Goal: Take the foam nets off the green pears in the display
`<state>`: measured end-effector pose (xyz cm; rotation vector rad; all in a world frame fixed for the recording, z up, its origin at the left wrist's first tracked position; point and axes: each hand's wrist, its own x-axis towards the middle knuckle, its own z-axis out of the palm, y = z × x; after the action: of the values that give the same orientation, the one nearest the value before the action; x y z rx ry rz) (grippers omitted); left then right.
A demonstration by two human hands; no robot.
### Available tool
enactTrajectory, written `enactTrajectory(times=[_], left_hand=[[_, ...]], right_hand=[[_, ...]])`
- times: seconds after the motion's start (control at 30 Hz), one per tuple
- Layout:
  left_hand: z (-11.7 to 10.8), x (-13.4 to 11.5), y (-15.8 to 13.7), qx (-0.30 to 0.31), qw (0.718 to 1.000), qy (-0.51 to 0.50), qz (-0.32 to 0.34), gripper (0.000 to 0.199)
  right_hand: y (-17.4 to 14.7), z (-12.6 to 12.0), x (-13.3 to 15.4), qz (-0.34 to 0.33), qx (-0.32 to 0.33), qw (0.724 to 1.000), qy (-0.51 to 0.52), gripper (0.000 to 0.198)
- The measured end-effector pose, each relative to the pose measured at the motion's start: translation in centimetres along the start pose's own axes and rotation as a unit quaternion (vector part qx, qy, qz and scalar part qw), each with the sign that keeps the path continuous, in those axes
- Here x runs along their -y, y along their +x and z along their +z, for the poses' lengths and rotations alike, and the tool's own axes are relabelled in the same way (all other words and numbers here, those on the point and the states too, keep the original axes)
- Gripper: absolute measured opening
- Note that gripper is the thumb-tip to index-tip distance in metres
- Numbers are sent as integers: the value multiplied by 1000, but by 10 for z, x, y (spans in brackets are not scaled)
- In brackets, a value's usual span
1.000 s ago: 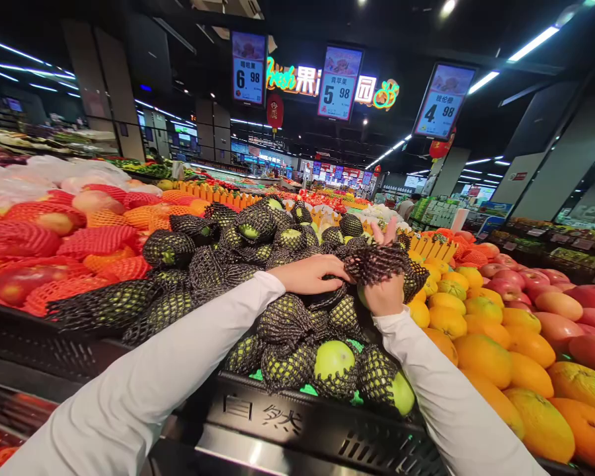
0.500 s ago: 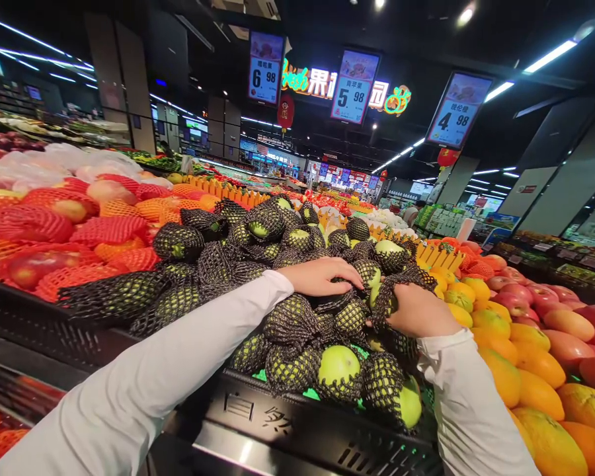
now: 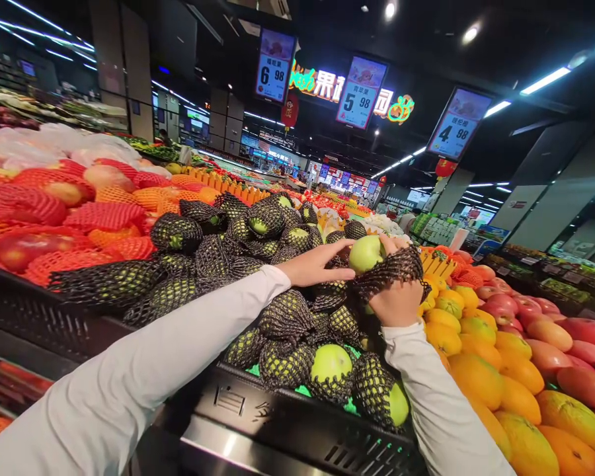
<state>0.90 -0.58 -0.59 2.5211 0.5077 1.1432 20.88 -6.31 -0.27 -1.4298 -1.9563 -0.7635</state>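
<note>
My right hand [image 3: 398,304] grips a green apple [image 3: 365,256] and the black foam net [image 3: 394,270] around its lower part. The apple's upper side is bare and faces left, raised above the pile. Beside it, my left hand [image 3: 313,266] has its thumb and fingers spread, the tips at the apple's left side; whether they touch it I cannot tell. Below and around both hands lie netted green apples [image 3: 283,363], several with bare skin showing, in a black crate [image 3: 297,420].
Oranges [image 3: 486,383] and red apples [image 3: 550,330] border the pile on the right. Fruit in red and orange foam nets [image 3: 104,221] fills the left side. Price signs [image 3: 361,92] hang overhead. An orange picket divider [image 3: 434,264] stands behind the oranges.
My right hand has lifted the netted apple up out of the pile and turned its bare side toward my left hand. My left hand's fingers have spread and come up beside it.
</note>
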Motion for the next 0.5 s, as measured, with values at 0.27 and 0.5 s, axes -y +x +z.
enactTrajectory(times=[0.27, 0.5], left_hand=[[3, -4, 0, -38, 999, 1, 24, 100], [2, -2, -2, -141, 982, 123, 39, 92]], right_hand=[[-3, 24, 7, -141, -141, 976, 85, 56], [1, 38, 2, -182, -127, 969, 110, 54]])
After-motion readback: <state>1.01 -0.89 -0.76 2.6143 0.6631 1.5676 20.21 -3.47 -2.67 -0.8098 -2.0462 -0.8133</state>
